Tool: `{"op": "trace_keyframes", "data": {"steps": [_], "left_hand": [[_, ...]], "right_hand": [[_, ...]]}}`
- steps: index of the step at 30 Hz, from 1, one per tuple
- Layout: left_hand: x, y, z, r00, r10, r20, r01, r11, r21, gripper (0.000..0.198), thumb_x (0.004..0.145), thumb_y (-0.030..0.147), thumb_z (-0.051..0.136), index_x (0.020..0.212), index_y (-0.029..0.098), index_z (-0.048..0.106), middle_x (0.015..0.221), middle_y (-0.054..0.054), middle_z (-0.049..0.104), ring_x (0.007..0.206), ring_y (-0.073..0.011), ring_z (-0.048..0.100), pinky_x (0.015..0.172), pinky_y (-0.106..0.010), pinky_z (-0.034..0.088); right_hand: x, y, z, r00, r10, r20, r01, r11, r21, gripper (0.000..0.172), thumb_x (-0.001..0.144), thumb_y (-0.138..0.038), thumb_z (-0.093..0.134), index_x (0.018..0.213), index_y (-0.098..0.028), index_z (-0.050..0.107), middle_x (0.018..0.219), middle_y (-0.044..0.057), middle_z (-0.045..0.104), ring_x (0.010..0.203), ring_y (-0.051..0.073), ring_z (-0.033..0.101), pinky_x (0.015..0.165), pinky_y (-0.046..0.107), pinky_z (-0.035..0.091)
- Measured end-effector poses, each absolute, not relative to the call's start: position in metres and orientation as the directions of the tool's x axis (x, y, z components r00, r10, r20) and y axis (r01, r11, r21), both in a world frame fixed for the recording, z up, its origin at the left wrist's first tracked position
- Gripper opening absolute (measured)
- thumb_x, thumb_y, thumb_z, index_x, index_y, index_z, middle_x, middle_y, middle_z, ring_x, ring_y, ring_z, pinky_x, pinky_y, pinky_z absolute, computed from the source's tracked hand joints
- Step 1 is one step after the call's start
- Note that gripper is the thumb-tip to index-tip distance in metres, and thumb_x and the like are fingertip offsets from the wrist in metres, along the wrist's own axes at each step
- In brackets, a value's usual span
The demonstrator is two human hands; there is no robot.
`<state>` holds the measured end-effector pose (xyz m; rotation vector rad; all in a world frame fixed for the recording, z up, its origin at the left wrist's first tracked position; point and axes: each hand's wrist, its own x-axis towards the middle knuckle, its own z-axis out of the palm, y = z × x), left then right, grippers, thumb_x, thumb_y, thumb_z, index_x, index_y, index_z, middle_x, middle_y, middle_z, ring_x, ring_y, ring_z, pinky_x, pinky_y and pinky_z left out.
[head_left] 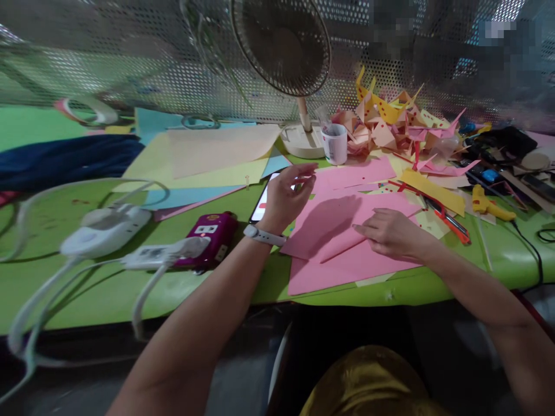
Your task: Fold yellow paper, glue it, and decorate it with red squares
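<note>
Several sheets of pink paper (316, 280) lie overlapping on the green table in front of me. The top pink sheet (321, 225) has a raised or folded edge running toward my right hand (388, 231). The fingers of that hand are curled and closed at this edge. My left hand (288, 193), with a pale watch band at the wrist, hovers above the sheets' left side. Its fingers are bent and apart, with nothing visible between them. A phone (262, 202) with a lit screen lies partly hidden behind the left hand.
A fan (281, 46) and a white cup (335, 144) stand at the back. Cut paper pieces (384, 133) are heaped to their right. A red cutter knife (451, 222) and yellow glue gun (488, 205) lie at right. Power strips (106, 231) with cables occupy the left.
</note>
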<state>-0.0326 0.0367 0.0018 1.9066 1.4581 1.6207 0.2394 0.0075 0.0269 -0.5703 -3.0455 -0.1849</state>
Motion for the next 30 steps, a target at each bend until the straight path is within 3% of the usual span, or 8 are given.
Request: {"op": "trace_keyframes", "data": {"steps": [8, 12, 15, 18, 20, 24, 30], "left_hand": [[-0.028, 0.034, -0.002, -0.058, 0.838, 0.543, 0.499, -0.447, 0.743, 0.032, 0.088, 0.030, 0.063, 0.117, 0.017, 0.070, 0.116, -0.011, 0.075, 0.101, -0.0209, 0.072, 0.088, -0.035, 0.062], [-0.030, 0.036, -0.001, -0.074, 0.825, 0.561, 0.515, -0.450, 0.730, 0.031, 0.089, 0.031, 0.063, 0.116, 0.017, 0.070, 0.115, -0.012, 0.075, 0.102, -0.0219, 0.072, 0.088, -0.036, 0.062], [-0.036, 0.038, 0.004, -0.166, 0.765, 0.622, 0.515, -0.471, 0.716, 0.030, 0.092, 0.035, 0.063, 0.117, 0.021, 0.069, 0.118, -0.009, 0.074, 0.109, -0.0224, 0.070, 0.096, -0.038, 0.058], [-0.047, 0.043, 0.007, -0.285, 0.704, 0.650, 0.447, -0.502, 0.740, 0.031, 0.097, 0.042, 0.058, 0.125, 0.029, 0.064, 0.131, -0.007, 0.068, 0.123, -0.0244, 0.064, 0.102, -0.042, 0.056], [-0.053, 0.048, 0.004, -0.335, 0.706, 0.624, 0.367, -0.512, 0.777, 0.033, 0.098, 0.047, 0.055, 0.128, 0.032, 0.061, 0.138, -0.007, 0.064, 0.129, -0.0265, 0.060, 0.102, -0.046, 0.055], [-0.052, 0.054, -0.007, -0.351, 0.771, 0.532, 0.211, -0.488, 0.847, 0.038, 0.089, 0.045, 0.069, 0.123, 0.029, 0.062, 0.131, -0.009, 0.067, 0.126, -0.0271, 0.062, 0.106, -0.047, 0.052], [-0.026, 0.038, -0.005, -0.097, 0.852, 0.514, 0.221, -0.485, 0.846, 0.064, 0.081, 0.053, 0.077, 0.136, 0.030, 0.054, 0.145, -0.013, 0.059, 0.141, -0.0302, 0.050, 0.110, -0.048, 0.048]], "right_hand": [[0.239, 0.009, 0.026, -0.943, 0.331, 0.023, 0.330, 0.929, 0.170, 0.043, 0.093, -0.004, 0.048, 0.134, -0.009, 0.061, 0.104, 0.015, 0.076, 0.087, 0.023, 0.066, 0.079, 0.040, 0.052], [0.243, 0.015, 0.026, -0.916, 0.373, 0.150, 0.392, 0.911, 0.127, 0.046, 0.096, 0.000, 0.040, 0.131, -0.015, 0.065, 0.105, 0.011, 0.078, 0.091, 0.021, 0.069, 0.096, 0.048, 0.054], [0.254, 0.022, 0.035, -0.778, 0.512, 0.365, 0.533, 0.845, -0.049, 0.041, 0.100, -0.010, 0.041, 0.129, -0.023, 0.067, 0.116, 0.008, 0.076, 0.103, 0.024, 0.070, 0.110, 0.060, 0.045], [0.269, 0.027, 0.048, -0.457, 0.652, 0.605, 0.630, 0.717, -0.297, 0.036, 0.102, -0.027, 0.044, 0.129, -0.027, 0.068, 0.125, 0.008, 0.072, 0.119, 0.029, 0.066, 0.117, 0.065, 0.037], [0.277, 0.032, 0.053, -0.232, 0.678, 0.697, 0.590, 0.668, -0.453, 0.036, 0.102, -0.035, 0.044, 0.129, -0.029, 0.067, 0.130, 0.008, 0.069, 0.128, 0.030, 0.061, 0.117, 0.064, 0.038], [0.283, 0.047, 0.051, 0.036, 0.688, 0.724, 0.388, 0.659, -0.645, 0.036, 0.100, -0.047, 0.047, 0.126, -0.030, 0.064, 0.129, 0.008, 0.068, 0.129, 0.030, 0.060, 0.106, 0.058, 0.051], [0.276, 0.053, 0.046, 0.102, 0.816, 0.569, 0.134, 0.555, -0.821, 0.033, 0.095, -0.049, 0.054, 0.121, -0.029, 0.058, 0.118, 0.005, 0.071, 0.114, 0.024, 0.069, 0.092, 0.048, 0.061]]}}
